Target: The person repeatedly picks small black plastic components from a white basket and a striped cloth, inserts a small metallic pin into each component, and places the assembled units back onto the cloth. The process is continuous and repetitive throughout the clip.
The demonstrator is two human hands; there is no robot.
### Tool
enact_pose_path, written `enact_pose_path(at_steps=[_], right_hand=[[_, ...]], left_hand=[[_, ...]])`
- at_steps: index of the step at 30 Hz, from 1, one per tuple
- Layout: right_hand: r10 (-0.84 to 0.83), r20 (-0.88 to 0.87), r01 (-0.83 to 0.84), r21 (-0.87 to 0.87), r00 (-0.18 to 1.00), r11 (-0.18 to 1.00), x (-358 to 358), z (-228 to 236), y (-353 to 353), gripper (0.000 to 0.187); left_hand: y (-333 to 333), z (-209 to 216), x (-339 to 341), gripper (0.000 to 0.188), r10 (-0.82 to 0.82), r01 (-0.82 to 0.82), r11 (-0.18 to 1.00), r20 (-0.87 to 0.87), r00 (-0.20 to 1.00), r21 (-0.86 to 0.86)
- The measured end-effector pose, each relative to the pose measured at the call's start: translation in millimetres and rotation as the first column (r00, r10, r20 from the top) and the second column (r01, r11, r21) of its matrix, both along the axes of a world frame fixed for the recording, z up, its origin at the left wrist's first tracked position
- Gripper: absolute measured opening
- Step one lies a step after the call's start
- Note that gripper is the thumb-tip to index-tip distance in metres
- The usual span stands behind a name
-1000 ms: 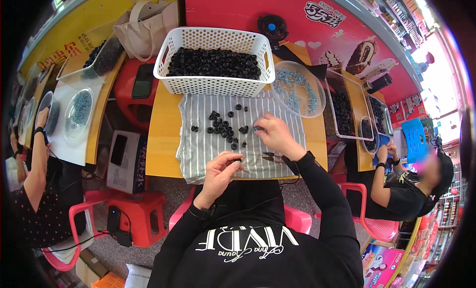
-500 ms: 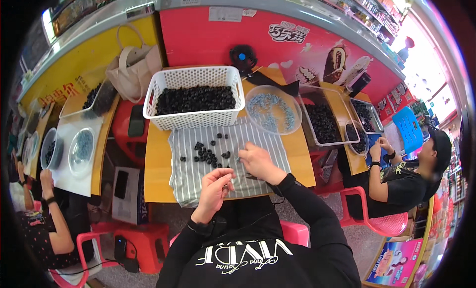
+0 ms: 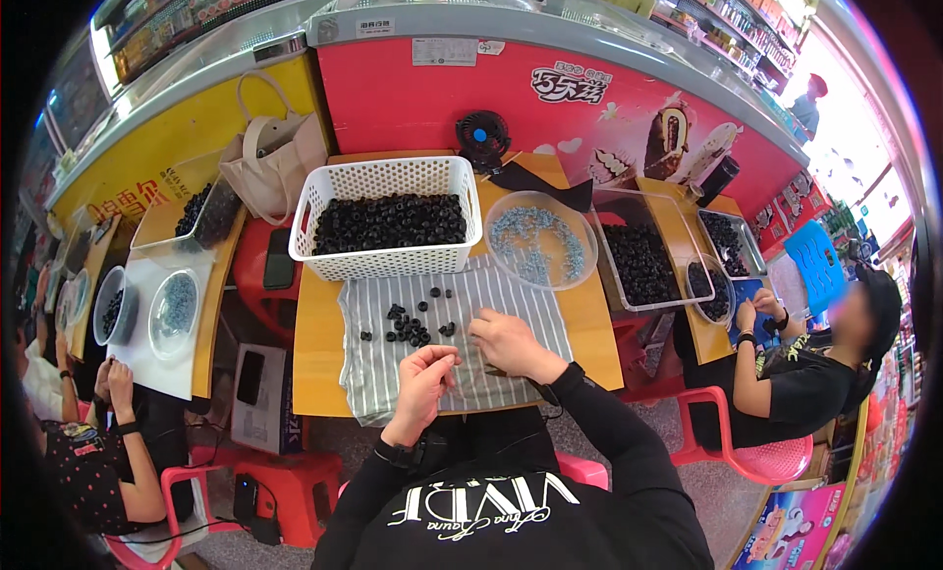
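Both of my hands are over a grey-and-white striped cloth [image 3: 368,385] on the yellow table. My left hand [image 3: 420,388] is near the cloth's front edge, thumb and fingertips pinched together; whatever is between them is too small to make out. Just to its right, my right hand [image 3: 511,344] is closed with fingers curled, and their grip is hidden. Under its palm side shows a dark pointed thing [image 3: 499,372] I cannot identify. Beyond the left hand lies a loose group of small black round pieces [image 3: 408,328], with a few strays around it.
A white perforated basket [image 3: 383,266] of black pieces stands at the back. Beside it sits a clear round bowl [image 3: 587,241] with small blue bits. A small black fan [image 3: 481,138] is behind. Co-workers sit at tables left and right, one in a black cap [image 3: 879,300].
The whole view has shifted, so the table sits lower in it. My left fingers have drawn closer together. The left co-worker's hands have come together.
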State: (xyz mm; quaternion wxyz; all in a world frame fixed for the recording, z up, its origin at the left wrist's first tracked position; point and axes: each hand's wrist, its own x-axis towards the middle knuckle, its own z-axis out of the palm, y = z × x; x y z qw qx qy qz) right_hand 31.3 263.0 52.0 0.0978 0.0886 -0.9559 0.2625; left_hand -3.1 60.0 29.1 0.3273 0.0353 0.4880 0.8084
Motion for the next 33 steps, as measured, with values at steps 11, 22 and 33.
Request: enact_pose_path(at_steps=[11, 22, 33], right_hand=[[-0.13, 0.092, 0.159, -0.604, 0.987, 0.781, 18, -2, 10, 0.013], [0.154, 0.414, 0.392, -0.907, 0.897, 0.152, 29, -1, -7, 0.008], [0.065, 0.414, 0.388, -0.89, 0.908, 0.239, 33, -4, -15, 0.007]], left_hand=[[22, -1, -3, 0.021, 0.005, -0.017, 0.996, -0.121, 0.993, -0.093], [20, 5, -3, 0.019, -0.135, 0.121, 0.99, -0.204, 0.97, -0.076], [15, 1, -4, 0.012, -0.052, 0.053, 0.998, -0.063, 0.997, 0.021]])
